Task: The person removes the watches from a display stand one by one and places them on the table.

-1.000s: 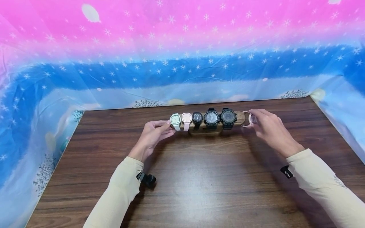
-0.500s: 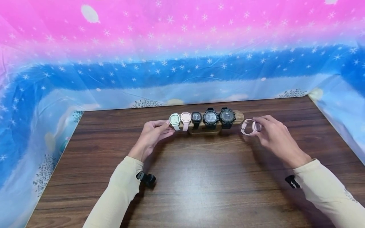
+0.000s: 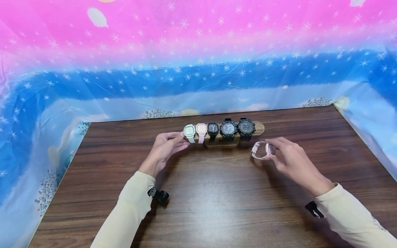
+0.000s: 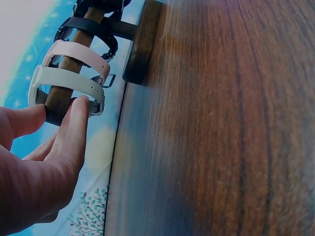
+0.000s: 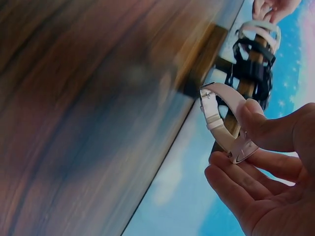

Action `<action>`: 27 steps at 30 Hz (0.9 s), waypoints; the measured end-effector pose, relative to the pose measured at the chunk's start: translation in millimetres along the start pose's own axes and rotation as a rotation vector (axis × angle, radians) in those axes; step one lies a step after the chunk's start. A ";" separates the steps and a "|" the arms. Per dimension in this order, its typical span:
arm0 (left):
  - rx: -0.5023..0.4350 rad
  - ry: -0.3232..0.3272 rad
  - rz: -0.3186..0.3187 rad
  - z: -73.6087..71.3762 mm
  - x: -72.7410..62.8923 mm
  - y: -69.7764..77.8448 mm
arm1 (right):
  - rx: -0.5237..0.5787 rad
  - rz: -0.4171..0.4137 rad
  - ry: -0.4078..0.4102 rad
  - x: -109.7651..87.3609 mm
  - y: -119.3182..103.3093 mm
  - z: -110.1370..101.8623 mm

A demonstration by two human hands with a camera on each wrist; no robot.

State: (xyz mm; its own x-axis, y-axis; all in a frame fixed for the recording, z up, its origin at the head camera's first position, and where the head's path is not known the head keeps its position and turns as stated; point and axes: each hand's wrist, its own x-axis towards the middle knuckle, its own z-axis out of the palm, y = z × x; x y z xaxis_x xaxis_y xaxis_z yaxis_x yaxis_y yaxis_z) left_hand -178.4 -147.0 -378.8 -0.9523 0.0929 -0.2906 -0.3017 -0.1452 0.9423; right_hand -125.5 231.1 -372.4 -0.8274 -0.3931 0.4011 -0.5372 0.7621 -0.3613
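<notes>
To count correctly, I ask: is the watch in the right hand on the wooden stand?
No, the right hand holds a pink watch apart from the wooden stand.

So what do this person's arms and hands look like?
The sleeves are long and cream, the right with a greyish marking. A black strapped device shows by the left sleeve, a black piece by the right. Left hand and right hand are gloveless.

Long, plain cream sleeves [image 3: 127, 206]; a small black device [image 3: 159, 195] at each cuff, apparently strapped on.
</notes>
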 end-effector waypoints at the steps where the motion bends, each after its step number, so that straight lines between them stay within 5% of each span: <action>1: 0.000 0.000 -0.001 -0.1 0.0 0.0 | 0.005 -0.003 -0.004 -0.1 -1.8 1.9; 27: 0.003 -0.002 -0.001 0.4 0.6 -0.3 | 0.252 0.030 -0.196 16.1 -49.2 45.8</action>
State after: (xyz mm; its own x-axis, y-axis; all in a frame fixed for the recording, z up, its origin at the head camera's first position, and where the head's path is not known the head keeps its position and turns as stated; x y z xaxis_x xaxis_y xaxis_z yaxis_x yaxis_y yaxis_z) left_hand -178.8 -146.5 -379.2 -0.9520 0.0954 -0.2909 -0.3023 -0.1422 0.9425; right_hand -119.9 163.8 -386.7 -0.8459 -0.4830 0.2260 -0.5157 0.6330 -0.5774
